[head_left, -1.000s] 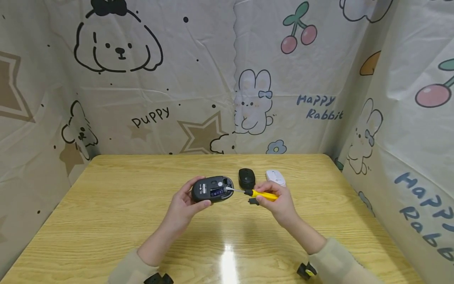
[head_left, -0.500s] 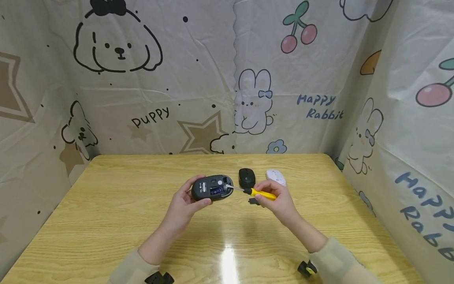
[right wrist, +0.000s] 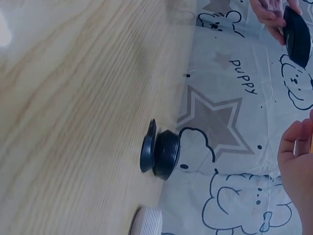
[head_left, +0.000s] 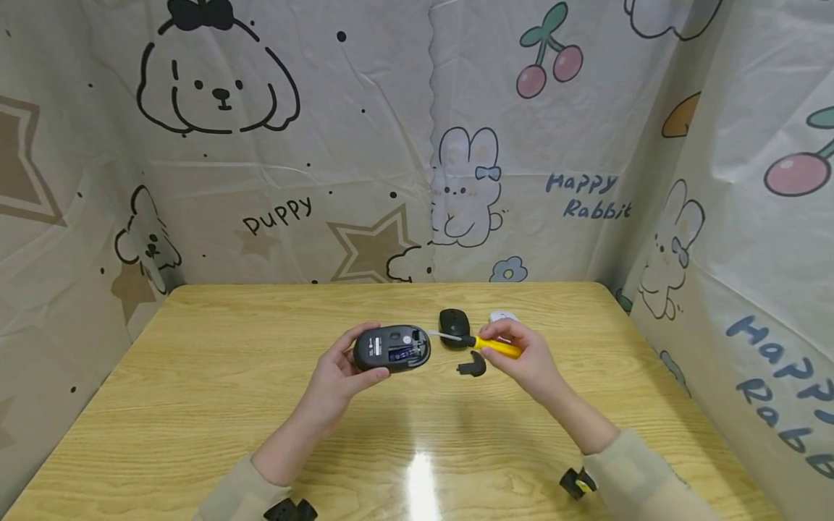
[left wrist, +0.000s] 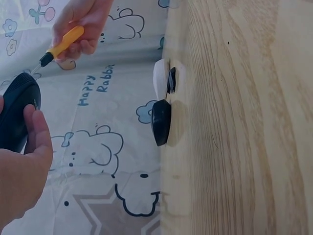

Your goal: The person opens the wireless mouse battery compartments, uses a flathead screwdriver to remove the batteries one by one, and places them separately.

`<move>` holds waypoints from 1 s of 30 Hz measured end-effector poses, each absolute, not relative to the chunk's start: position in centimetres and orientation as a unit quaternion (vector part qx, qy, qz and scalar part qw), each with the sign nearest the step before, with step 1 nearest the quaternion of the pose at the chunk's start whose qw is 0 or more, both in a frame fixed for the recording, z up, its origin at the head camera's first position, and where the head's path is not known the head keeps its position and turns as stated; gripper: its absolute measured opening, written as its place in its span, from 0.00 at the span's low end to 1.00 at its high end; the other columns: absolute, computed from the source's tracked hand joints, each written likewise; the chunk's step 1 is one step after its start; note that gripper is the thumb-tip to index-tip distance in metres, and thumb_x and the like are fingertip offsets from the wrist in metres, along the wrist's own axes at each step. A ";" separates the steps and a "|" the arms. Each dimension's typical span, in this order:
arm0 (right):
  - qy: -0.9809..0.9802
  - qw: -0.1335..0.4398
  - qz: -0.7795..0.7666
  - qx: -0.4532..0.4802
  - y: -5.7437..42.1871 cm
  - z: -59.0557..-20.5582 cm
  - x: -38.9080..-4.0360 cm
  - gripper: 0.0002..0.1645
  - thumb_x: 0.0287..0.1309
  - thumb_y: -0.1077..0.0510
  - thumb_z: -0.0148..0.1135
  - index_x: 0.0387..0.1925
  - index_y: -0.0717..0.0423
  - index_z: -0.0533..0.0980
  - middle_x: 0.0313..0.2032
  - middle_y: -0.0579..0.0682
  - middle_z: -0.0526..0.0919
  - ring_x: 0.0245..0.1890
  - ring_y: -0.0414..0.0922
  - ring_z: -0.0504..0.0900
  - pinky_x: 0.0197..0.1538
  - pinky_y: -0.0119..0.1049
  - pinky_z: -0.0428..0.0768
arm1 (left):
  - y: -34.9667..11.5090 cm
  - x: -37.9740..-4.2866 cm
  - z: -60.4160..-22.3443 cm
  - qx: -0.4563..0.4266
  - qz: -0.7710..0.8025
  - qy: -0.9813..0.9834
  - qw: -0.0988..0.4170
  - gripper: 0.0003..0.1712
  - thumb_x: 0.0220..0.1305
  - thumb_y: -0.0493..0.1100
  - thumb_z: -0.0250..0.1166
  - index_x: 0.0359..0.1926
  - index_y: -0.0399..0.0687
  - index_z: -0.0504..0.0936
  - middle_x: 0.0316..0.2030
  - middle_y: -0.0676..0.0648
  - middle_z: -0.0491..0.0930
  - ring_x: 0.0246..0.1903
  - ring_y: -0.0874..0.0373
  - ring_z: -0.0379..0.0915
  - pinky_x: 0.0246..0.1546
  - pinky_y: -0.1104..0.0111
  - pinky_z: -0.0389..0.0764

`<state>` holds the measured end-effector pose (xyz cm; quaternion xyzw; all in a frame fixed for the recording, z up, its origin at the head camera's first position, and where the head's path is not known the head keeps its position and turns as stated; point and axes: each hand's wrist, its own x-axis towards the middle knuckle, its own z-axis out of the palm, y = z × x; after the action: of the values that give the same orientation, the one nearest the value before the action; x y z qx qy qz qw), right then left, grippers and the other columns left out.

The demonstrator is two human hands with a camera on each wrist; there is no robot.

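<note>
My left hand (head_left: 339,373) grips a black computer mouse (head_left: 374,349) by its left end, thumb below and fingers behind. Its underside faces me, with the battery compartment uncovered and a dark battery (head_left: 400,354) inside. My right hand (head_left: 531,362) holds a screwdriver (head_left: 496,347) with a yellow handle and black collar. The metal tip points left and ends just off the mouse's right end in the head view. In the left wrist view the yellow handle (left wrist: 68,41) shows between the right thumb and fingers. Below the screwdriver, a black battery cover (head_left: 478,364) lies on the table.
A second black mouse (head_left: 454,324) stands on the wooden table (head_left: 260,405) behind the screwdriver. To its right is a white mouse (head_left: 503,316), partly hidden by my right hand. Patterned cloth (head_left: 365,159) hangs at the back and both sides.
The screwdriver tip has come out of the mouse's open compartment as my right hand moved right. More of the black cover on the table now shows. My left hand has barely moved.
</note>
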<state>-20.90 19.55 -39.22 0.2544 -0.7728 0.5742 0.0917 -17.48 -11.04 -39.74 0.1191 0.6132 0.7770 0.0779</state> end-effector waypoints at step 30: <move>-0.879 0.045 0.418 0.224 28.3 -42.1 -24.9 0.09 0.56 0.58 0.66 0.39 0.51 0.78 0.42 0.48 0.81 0.42 0.39 0.76 0.50 0.25 0.74 | -11.8 -17.3 -39.8 0.124 0.758 0.635 0.076 0.43 0.51 0.31 0.69 0.67 0.46 0.61 0.61 0.33 0.65 0.54 0.50 0.72 0.49 0.67 0.79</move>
<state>-24.88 28.34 -42.10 0.2237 -0.8791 0.4184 0.0453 -17.28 -11.82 -39.77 0.1238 0.6353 0.7585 0.0764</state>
